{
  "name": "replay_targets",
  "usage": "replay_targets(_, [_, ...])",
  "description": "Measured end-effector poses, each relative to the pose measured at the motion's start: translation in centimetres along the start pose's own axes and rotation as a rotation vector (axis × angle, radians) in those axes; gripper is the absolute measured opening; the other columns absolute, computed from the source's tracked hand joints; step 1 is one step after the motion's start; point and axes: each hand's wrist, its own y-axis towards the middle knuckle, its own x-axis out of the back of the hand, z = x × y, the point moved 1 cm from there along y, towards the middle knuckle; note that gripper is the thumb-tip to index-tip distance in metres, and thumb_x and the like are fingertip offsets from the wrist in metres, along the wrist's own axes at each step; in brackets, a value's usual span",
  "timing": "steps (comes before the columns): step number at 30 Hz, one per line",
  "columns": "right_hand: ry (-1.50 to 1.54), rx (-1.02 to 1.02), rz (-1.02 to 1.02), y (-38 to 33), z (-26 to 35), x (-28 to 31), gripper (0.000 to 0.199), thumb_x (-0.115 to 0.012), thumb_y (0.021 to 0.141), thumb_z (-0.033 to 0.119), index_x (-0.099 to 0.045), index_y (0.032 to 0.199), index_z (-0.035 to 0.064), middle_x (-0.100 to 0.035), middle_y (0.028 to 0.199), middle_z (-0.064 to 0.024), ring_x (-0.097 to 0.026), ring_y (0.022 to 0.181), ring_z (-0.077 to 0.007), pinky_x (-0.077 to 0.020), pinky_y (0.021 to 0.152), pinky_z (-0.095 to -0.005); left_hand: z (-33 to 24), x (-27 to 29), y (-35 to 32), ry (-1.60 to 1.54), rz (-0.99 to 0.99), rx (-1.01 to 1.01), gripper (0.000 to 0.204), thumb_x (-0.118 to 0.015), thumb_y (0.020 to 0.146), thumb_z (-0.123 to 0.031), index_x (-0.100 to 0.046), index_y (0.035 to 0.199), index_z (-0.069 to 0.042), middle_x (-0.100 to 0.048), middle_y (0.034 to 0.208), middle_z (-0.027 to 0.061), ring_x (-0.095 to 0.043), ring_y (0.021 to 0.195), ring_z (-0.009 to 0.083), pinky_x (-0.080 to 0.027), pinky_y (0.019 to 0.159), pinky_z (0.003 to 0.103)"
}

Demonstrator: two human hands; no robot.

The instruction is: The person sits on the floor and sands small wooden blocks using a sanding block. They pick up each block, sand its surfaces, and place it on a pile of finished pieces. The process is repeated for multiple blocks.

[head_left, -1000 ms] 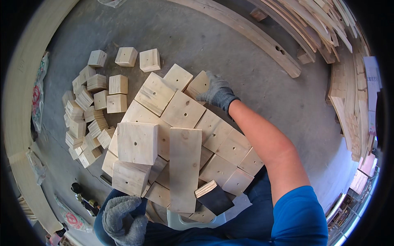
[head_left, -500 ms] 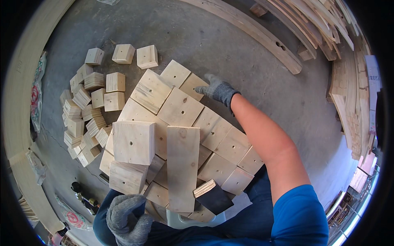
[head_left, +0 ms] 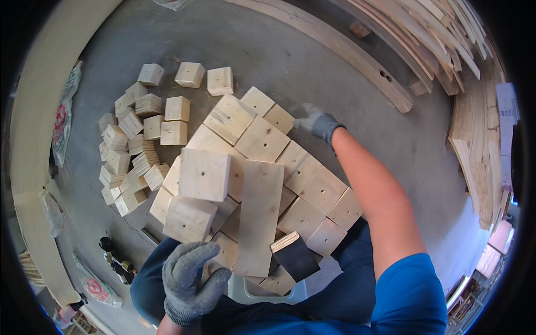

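Note:
My left hand [head_left: 192,282], in a grey knit glove, hovers by the near left corner of the wooden blocks, fingers curved and thumb apart, holding nothing visible. My right hand [head_left: 318,123], gloved alike, is stretched forward just right of a far corner block [head_left: 279,119]; its fingers reach out, slightly blurred, with nothing seen in them. Square pale blocks with a small hole in the face lie side by side before me. Two thicker blocks, an upper one [head_left: 205,174] and a nearer one [head_left: 188,219], rest on top, beside a long plain board [head_left: 260,215]. A black-wrapped wooden block [head_left: 296,259] lies near my lap.
Loose small blocks [head_left: 134,139] are heaped on the concrete floor [head_left: 223,33] to the left. A pale plastic container [head_left: 298,293] shows under the blocks. A black tool [head_left: 114,259] lies left of my knee. Long beams [head_left: 357,61] and stacked planks [head_left: 474,128] stand far right.
My right hand has shifted off the far corner block, slightly outward to the right. My left hand has lifted up and forward, its fingers and thumb spreading. The whole view has shifted slightly.

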Motion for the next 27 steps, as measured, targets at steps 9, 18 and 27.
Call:
replay_targets(9, [-0.04,-0.147,-0.099,-14.4,-1.8,7.7,0.083,-0.081,0.091,0.044,-0.055,0.154,-0.0042,-0.061,0.153,-0.0293,-0.06,0.142,-0.0385,-0.0469,0.119,-0.0421,-2.5,0.6,-2.6,0.031,-0.073,-0.33,0.04,-0.088,0.079,-0.008,-0.075,0.116,-0.001,-0.076,0.11,0.0163,-0.075,0.096,0.0332,-0.06,0.083,0.041])
replay_targets(18, [-0.163,-0.129,-0.166,-27.1,0.9,7.0,0.08,-0.082,0.09,0.041,-0.058,0.152,-0.004,-0.061,0.153,-0.0275,-0.061,0.14,-0.0398,-0.0495,0.117,-0.0419,-4.0,-2.6,-5.7,-0.139,0.033,-0.47,0.032,-0.085,0.086,-0.014,-0.076,0.117,-0.01,-0.076,0.11,0.0132,-0.075,0.097,0.0348,-0.061,0.086,0.041])
replay_targets(27, [-0.356,-0.115,-0.058,-31.2,6.2,3.1,0.075,-0.08,0.089,0.039,-0.061,0.151,0.0018,-0.061,0.154,-0.0241,-0.06,0.141,-0.04,-0.0488,0.119,-0.0448,-15.6,-8.4,-10.6,-0.26,0.274,-0.868,0.026,-0.074,0.091,-0.011,-0.072,0.117,-0.008,-0.071,0.116,0.0149,-0.072,0.104,0.0369,-0.06,0.09,0.043])
